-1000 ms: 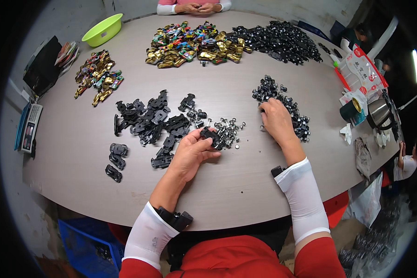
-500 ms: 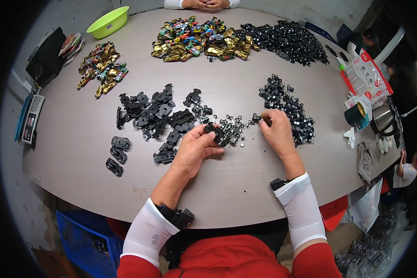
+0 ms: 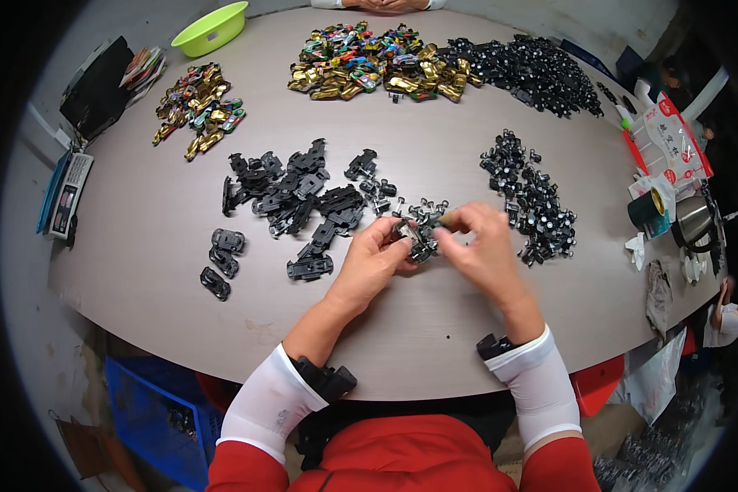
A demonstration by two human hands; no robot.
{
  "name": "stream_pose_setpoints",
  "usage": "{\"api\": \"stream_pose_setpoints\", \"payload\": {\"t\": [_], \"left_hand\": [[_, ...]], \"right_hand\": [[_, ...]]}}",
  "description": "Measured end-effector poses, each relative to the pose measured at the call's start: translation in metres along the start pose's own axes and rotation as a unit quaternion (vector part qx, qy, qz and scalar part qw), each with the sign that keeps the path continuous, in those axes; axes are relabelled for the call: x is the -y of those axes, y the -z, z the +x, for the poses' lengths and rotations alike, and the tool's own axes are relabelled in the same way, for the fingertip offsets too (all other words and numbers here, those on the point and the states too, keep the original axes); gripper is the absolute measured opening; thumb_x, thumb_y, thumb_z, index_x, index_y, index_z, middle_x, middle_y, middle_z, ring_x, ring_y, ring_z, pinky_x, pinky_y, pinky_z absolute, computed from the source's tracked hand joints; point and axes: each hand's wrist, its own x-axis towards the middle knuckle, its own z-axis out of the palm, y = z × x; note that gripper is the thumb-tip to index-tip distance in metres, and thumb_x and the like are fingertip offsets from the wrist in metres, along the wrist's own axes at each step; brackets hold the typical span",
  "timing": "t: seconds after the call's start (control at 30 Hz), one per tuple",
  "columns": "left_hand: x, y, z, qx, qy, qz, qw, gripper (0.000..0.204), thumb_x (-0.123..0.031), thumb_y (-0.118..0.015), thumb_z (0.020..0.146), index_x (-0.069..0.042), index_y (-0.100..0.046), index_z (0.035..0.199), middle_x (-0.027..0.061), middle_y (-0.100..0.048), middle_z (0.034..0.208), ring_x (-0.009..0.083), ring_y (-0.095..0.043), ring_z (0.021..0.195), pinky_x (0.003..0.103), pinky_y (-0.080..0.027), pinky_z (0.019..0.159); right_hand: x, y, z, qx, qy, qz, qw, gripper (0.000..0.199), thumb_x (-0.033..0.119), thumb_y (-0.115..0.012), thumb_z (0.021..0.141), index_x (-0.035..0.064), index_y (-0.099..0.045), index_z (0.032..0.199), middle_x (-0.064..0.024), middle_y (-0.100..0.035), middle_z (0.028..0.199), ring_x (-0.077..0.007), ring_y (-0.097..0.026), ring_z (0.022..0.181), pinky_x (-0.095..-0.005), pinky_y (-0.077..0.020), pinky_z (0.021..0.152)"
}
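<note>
My left hand (image 3: 375, 261) grips a small black toy-car chassis (image 3: 407, 236) just above the grey table (image 3: 156, 238). My right hand (image 3: 481, 246) meets it from the right, fingertips pinching a small wheel-and-axle piece against the chassis. Directly behind the hands lies a small scatter of axle pieces (image 3: 422, 209). A pile of black chassis parts (image 3: 299, 193) spreads to the left of my left hand. A heap of black wheels (image 3: 529, 197) lies to the right of my right hand.
Three assembled black chassis (image 3: 220, 258) sit at the left. Coloured toy-car bodies lie in a far pile (image 3: 369, 70) and a smaller left pile (image 3: 197, 102). More black parts (image 3: 537, 70) far right, a green bowl (image 3: 211, 27), a scale (image 3: 64, 197), a kettle (image 3: 694, 221). Another person's hands (image 3: 377, 4) rest opposite.
My right hand has come left from the wheel heap to join my left hand at the chassis. The left hand has stayed nearly in place.
</note>
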Motion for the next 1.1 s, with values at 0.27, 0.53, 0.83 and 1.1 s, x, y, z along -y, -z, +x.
{"api": "stream_pose_setpoints", "payload": {"t": [0.27, 0.53, 0.83, 1.1], "left_hand": [[0.003, -0.003, -0.004, 0.000, -0.050, 0.151, 0.987, 0.026, 0.000, -0.056, 0.093, 0.003, -0.060, 0.118, 0.0035, -0.066, 0.101, 0.0079, -0.061, 0.086, 0.024, -0.054, 0.077], [0.003, -0.010, -0.008, -0.026, -0.109, 0.166, 0.980, 0.025, -0.001, -0.058, 0.090, 0.004, -0.063, 0.114, 0.0023, -0.066, 0.092, 0.0061, -0.059, 0.083, 0.022, -0.049, 0.072], [-0.010, -0.003, -0.005, 0.014, 0.022, -0.084, 0.996, 0.024, -0.021, -0.055, 0.100, 0.000, -0.061, 0.111, 0.0082, -0.067, 0.103, 0.0153, -0.066, 0.091, 0.031, -0.057, 0.081], [-0.008, 0.006, -0.001, -0.070, -0.015, -0.060, 0.996, 0.022, -0.022, -0.058, 0.100, -0.002, -0.063, 0.108, 0.0046, -0.068, 0.091, 0.0105, -0.063, 0.076, 0.027, -0.054, 0.068]], "right_hand": [[0.019, -0.016, -0.006, 0.029, 0.020, -0.022, 0.999, 0.015, 0.014, -0.071, 0.073, 0.0063, -0.059, 0.072, -0.0043, -0.061, 0.074, -0.0232, -0.057, 0.075, -0.0377, -0.0361, 0.080], [0.022, -0.023, -0.007, 0.001, -0.005, -0.015, 1.000, 0.016, 0.011, -0.070, 0.074, 0.0068, -0.055, 0.070, -0.0048, -0.060, 0.070, -0.0240, -0.057, 0.071, -0.0376, -0.0377, 0.077], [0.024, -0.008, -0.004, 0.069, 0.032, 0.061, 0.995, 0.008, 0.011, -0.071, 0.080, 0.0072, -0.069, 0.086, -0.0034, -0.064, 0.074, -0.0199, -0.059, 0.072, -0.0360, -0.0401, 0.078], [-0.052, 0.064, -0.004, 0.008, -0.060, -0.174, 0.983, 0.019, 0.004, -0.070, 0.078, 0.0029, -0.070, 0.097, -0.0110, -0.064, 0.086, -0.0275, -0.060, 0.084, -0.0386, -0.0480, 0.081]]}}
